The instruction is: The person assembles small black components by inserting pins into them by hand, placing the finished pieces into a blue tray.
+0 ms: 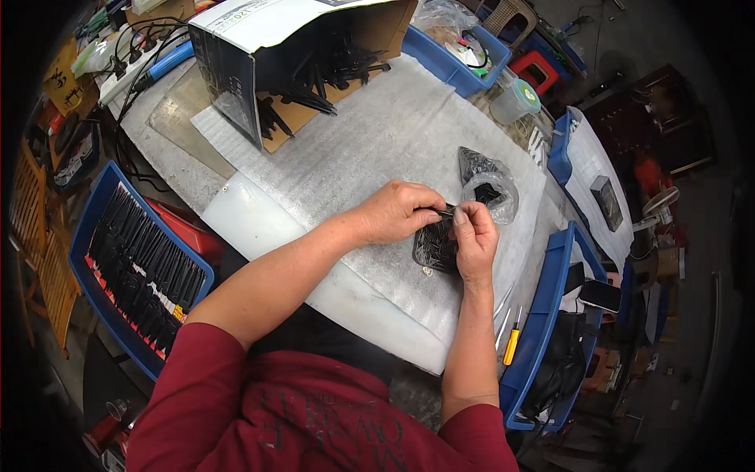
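Right of centre, the left hand (397, 211) and right hand (474, 238) meet, both pinching a small black part (447, 210) above a flat black patterned piece (435, 245) lying on the foam sheet (370, 149). Bare foam stretches to the upper left; the counter edge (377, 322) runs just below. A clear bag (489, 189) lies near the hands' upper right.

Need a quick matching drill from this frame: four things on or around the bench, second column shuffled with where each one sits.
Things:
1. screwdriver
2. cardboard box
3. clear plastic bag
4. blue bin of black parts

Places:
A. lying open on its side at the far end of the bench
B. beside the person's left arm, off the bench
C. bench edge by the right forearm
D. on the foam sheet just beyond the hands

Pairs: 1-C, 2-A, 3-D, 4-B
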### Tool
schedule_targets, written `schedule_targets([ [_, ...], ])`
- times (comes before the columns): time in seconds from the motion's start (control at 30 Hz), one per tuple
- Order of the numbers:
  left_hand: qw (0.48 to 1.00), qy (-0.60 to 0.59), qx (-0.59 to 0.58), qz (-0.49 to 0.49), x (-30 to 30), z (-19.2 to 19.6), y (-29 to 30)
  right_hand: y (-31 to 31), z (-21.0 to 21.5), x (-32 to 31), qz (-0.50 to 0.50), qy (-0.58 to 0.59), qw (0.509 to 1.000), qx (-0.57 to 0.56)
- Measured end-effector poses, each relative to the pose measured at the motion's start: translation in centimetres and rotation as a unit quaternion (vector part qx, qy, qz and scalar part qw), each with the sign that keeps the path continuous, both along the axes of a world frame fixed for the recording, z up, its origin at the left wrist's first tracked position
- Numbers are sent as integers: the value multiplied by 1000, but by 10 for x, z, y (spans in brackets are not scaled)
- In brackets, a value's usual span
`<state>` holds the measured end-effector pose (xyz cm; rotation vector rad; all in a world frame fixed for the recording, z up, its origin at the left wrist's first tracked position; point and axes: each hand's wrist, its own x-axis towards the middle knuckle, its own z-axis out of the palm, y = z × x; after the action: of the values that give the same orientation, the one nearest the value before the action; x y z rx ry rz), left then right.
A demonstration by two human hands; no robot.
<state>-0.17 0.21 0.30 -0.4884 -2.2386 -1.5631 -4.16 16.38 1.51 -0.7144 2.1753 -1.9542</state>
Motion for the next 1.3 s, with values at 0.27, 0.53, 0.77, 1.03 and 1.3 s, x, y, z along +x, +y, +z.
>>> schedule_targets([
  [0.27,1000,-7,-4,-1,3,1,0,-1,-6,0,-2,100,991,93],
  [0.53,999,19,-23,26,0,-3,3,0,-1,1,3,-14,1000,1],
  [0.77,1000,-19,8,12,-2,-3,-1,-5,-3,-1,-26,132,986,100],
  [1.03,959,236,-77,135,2,-16,2,-14,-1,8,3,-16,1000,20],
  [1.3,992,32,51,115,16,9,18,-6,-7,-1,13,3,998,-60],
])
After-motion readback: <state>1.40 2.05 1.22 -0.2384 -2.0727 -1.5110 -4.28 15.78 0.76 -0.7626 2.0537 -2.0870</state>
